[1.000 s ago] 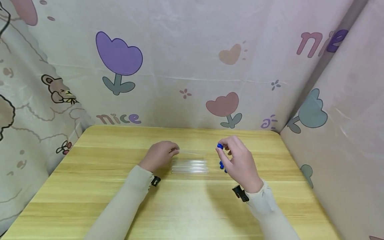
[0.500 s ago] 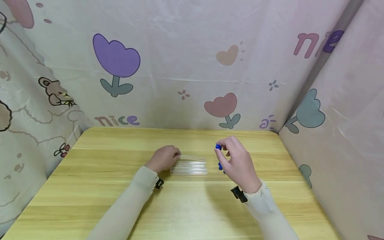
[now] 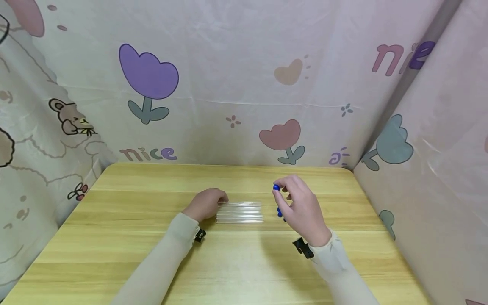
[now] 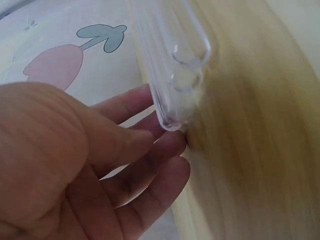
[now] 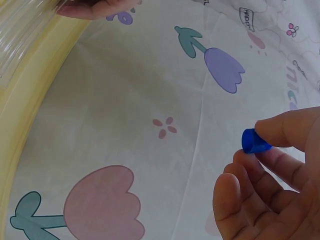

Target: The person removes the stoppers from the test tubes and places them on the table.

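Observation:
Clear test tubes [image 3: 240, 214] lie side by side in a row at the middle of the wooden table. My left hand [image 3: 206, 203] is at their left ends. In the left wrist view its loosely bent fingers [image 4: 167, 180] reach beside and behind the rounded end of the nearest test tube [image 4: 167, 112], and the thumb stands apart from them. Over the table to the right, my right hand [image 3: 303, 207] pinches a small blue cap [image 5: 255, 141] between thumb and index finger, its open end facing outward. Below that hand are several more blue caps [image 3: 280, 213], partly hidden by it.
A wood-grain table [image 3: 213, 262] spreads under both arms. Behind it hangs a printed curtain [image 3: 213, 76] with flowers, and more curtain encloses the left and right sides. A black strap [image 3: 303, 248] sits on the right wrist.
My left hand has lowered a test tube toward me, and the tube now lies alongside the others. The left fingers have loosened from it. My right hand keeps its cap nearly in place.

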A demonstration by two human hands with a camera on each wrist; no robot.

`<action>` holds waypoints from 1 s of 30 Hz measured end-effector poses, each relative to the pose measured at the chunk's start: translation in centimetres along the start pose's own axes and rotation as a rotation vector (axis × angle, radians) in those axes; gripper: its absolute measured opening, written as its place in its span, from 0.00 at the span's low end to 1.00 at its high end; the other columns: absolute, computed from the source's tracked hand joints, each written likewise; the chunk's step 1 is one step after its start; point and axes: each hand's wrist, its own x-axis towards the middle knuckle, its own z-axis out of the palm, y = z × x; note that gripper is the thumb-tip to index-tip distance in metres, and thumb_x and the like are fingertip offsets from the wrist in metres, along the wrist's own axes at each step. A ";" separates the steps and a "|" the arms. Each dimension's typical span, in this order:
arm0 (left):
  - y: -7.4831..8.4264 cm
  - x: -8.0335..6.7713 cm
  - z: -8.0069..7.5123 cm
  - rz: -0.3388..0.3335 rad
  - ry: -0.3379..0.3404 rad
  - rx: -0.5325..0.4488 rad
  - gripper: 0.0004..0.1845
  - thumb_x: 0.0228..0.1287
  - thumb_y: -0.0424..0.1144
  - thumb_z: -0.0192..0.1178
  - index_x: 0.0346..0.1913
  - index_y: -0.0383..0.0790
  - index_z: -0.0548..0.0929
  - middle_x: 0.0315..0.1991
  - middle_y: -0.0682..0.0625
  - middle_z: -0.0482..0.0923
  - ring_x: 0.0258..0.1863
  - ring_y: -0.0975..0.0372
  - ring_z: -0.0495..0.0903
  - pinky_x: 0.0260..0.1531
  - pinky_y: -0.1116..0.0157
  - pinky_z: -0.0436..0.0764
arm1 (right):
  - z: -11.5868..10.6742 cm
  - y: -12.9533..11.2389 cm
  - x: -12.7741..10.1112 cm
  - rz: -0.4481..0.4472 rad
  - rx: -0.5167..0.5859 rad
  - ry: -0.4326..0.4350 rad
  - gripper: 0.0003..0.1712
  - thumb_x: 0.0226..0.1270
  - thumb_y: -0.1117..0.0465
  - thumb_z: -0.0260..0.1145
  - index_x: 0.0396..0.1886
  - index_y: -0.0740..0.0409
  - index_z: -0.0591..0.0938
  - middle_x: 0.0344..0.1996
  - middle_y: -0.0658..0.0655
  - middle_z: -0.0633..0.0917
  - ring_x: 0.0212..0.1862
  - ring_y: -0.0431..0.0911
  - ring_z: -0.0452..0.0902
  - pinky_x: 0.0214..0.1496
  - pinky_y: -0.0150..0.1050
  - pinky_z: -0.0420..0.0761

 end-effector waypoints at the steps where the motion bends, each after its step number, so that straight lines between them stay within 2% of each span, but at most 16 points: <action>1: -0.1 0.0 0.0 -0.002 -0.002 0.003 0.15 0.71 0.23 0.58 0.49 0.42 0.89 0.48 0.48 0.88 0.52 0.52 0.85 0.58 0.52 0.82 | 0.0 0.0 0.0 -0.001 -0.004 0.001 0.08 0.68 0.67 0.72 0.44 0.58 0.84 0.39 0.52 0.83 0.40 0.48 0.80 0.36 0.40 0.85; 4: -0.3 -0.2 -0.2 -0.004 -0.003 0.002 0.17 0.70 0.21 0.57 0.51 0.41 0.89 0.49 0.48 0.87 0.53 0.52 0.85 0.58 0.52 0.82 | 0.1 0.0 0.0 0.003 -0.012 -0.002 0.08 0.67 0.67 0.72 0.44 0.58 0.84 0.38 0.51 0.84 0.40 0.48 0.80 0.36 0.37 0.83; 8: -0.4 -0.6 -0.8 0.000 0.041 -0.041 0.15 0.75 0.27 0.55 0.55 0.40 0.87 0.53 0.47 0.86 0.56 0.51 0.84 0.60 0.51 0.81 | 0.3 0.0 -0.1 0.009 -0.017 -0.016 0.07 0.68 0.66 0.72 0.43 0.57 0.84 0.39 0.50 0.85 0.40 0.47 0.81 0.36 0.37 0.83; 10: -0.3 -0.9 -1.4 0.010 0.085 -0.066 0.14 0.77 0.30 0.54 0.58 0.40 0.86 0.55 0.47 0.85 0.56 0.52 0.84 0.59 0.51 0.82 | 0.3 0.0 -0.1 0.013 -0.022 -0.023 0.07 0.68 0.66 0.72 0.43 0.56 0.84 0.39 0.50 0.85 0.40 0.46 0.80 0.37 0.37 0.83; 12: 0.0 -1.4 -2.2 0.022 0.140 -0.085 0.15 0.78 0.33 0.54 0.59 0.41 0.85 0.56 0.47 0.85 0.52 0.54 0.85 0.55 0.52 0.83 | 0.4 0.0 -0.1 0.014 -0.029 -0.029 0.07 0.68 0.66 0.72 0.43 0.55 0.84 0.39 0.49 0.85 0.40 0.45 0.80 0.37 0.36 0.83; 16: 0.9 -2.9 -4.2 0.036 0.254 -0.106 0.15 0.78 0.36 0.55 0.61 0.42 0.84 0.50 0.49 0.86 0.42 0.58 0.84 0.44 0.55 0.85 | 0.4 0.0 -0.2 0.015 -0.041 -0.037 0.07 0.67 0.66 0.72 0.43 0.54 0.84 0.38 0.49 0.84 0.41 0.41 0.79 0.37 0.35 0.83; 19: 1.3 -4.3 -5.6 0.036 0.328 -0.100 0.15 0.78 0.39 0.57 0.61 0.42 0.83 0.46 0.51 0.85 0.40 0.59 0.83 0.41 0.56 0.85 | 0.5 0.1 -0.2 0.013 -0.040 -0.038 0.07 0.67 0.65 0.72 0.42 0.54 0.84 0.38 0.48 0.84 0.41 0.43 0.79 0.37 0.34 0.83; 24: 1.3 -5.7 -7.4 0.031 0.396 -0.091 0.17 0.77 0.41 0.60 0.63 0.40 0.81 0.50 0.47 0.85 0.45 0.54 0.83 0.45 0.52 0.85 | 0.8 0.3 -0.2 0.002 -0.041 -0.025 0.09 0.65 0.64 0.75 0.38 0.55 0.82 0.32 0.50 0.80 0.35 0.44 0.76 0.34 0.33 0.80; 27: 1.2 -5.9 -8.0 0.029 0.410 -0.087 0.19 0.76 0.41 0.61 0.65 0.39 0.80 0.53 0.44 0.84 0.51 0.51 0.83 0.50 0.49 0.83 | 1.0 0.3 -0.3 0.005 -0.035 -0.022 0.10 0.64 0.64 0.76 0.37 0.56 0.81 0.30 0.52 0.78 0.31 0.46 0.74 0.31 0.34 0.78; 30: 1.1 -6.0 -8.2 0.029 0.404 -0.081 0.21 0.76 0.41 0.61 0.66 0.38 0.78 0.54 0.43 0.84 0.54 0.50 0.82 0.53 0.48 0.82 | 1.2 0.3 -0.1 0.014 -0.033 -0.039 0.08 0.65 0.64 0.74 0.38 0.55 0.81 0.30 0.51 0.79 0.32 0.45 0.75 0.32 0.36 0.79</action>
